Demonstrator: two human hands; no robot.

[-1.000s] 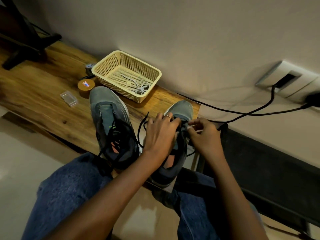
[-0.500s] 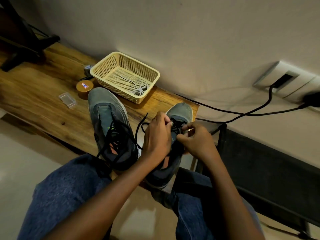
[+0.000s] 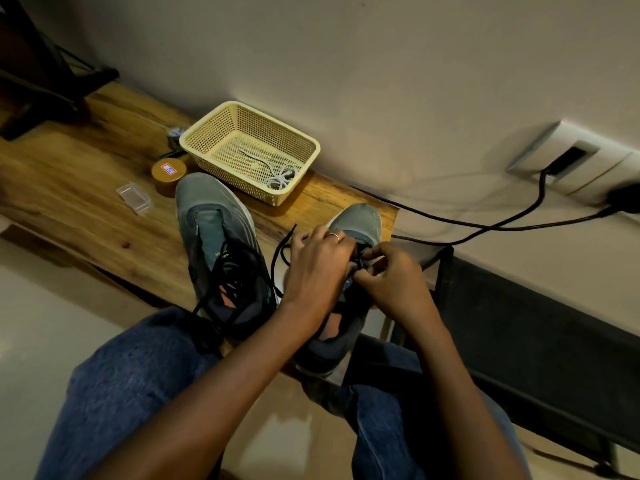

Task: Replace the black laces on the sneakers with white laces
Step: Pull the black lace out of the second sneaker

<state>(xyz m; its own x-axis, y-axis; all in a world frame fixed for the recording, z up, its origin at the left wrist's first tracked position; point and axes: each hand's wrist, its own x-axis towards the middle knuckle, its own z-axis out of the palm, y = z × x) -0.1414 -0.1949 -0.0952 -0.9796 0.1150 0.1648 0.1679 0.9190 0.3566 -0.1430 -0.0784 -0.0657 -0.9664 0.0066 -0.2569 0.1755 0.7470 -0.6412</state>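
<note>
Pinching the black lace (image 3: 282,249) on the right sneaker (image 3: 349,271) at the table's (image 3: 86,202) right edge, both hands (image 3: 317,268) (image 3: 389,280) have curled fingers; the jar's (image 3: 168,174) label is unreadable.

One head-worn wide-angle view, forward and steeply down, close above the hands (image 3: 353,271) at a wooden table (image 3: 86,188).

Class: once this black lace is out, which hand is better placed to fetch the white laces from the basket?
Left hand: it is on the same side as the basket holding the white laces.

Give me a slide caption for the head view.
Both hands work the black lace on the right sneaker.
</note>
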